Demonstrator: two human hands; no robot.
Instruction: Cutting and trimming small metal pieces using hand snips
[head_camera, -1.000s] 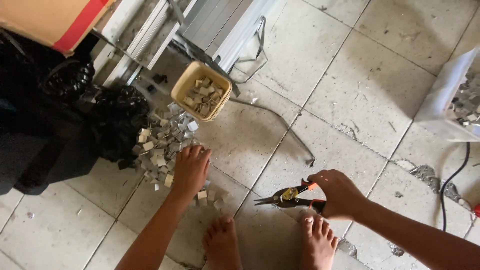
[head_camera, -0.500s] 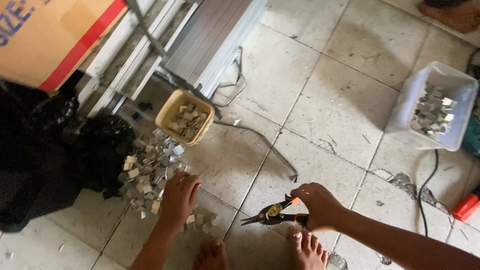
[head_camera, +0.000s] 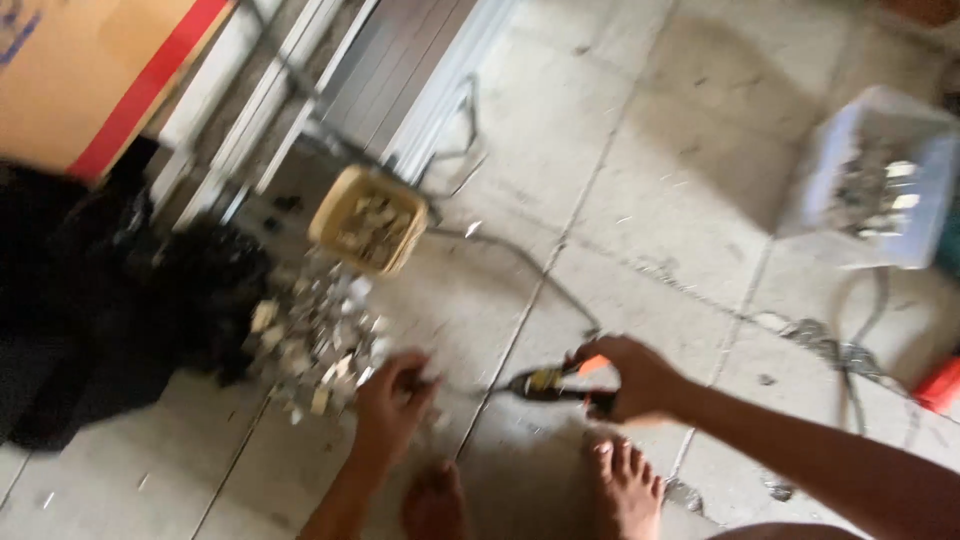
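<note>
**Snips in my right, scraps at my left**

My right hand (head_camera: 640, 378) is clenched around the orange-handled metal snips (head_camera: 556, 384), whose dark blades point left, toward my other hand. The whole view is smeared by motion, so I cannot tell whether the blades are apart or together.

My left hand (head_camera: 392, 403) is curled low over the pale tiled floor (head_camera: 640, 200), at the near edge of the loose heap of small grey and cream metal offcuts (head_camera: 315, 345). Its fingers are bent inward (they may pinch a scrap, but the blur hides it), so I cannot tell whether it grips anything. The snips' tip lies near that hand, apart from it.

Beyond the heap stands a small yellow square tub (head_camera: 368, 218) holding more offcuts. A crumpled black plastic bag (head_camera: 120, 300) lies just left of the heap. Far right, a translucent white bin (head_camera: 880, 180) holds bright pieces too blurred to name. My bare feet (head_camera: 625, 490) show at the bottom edge, partly cut off.
</note>
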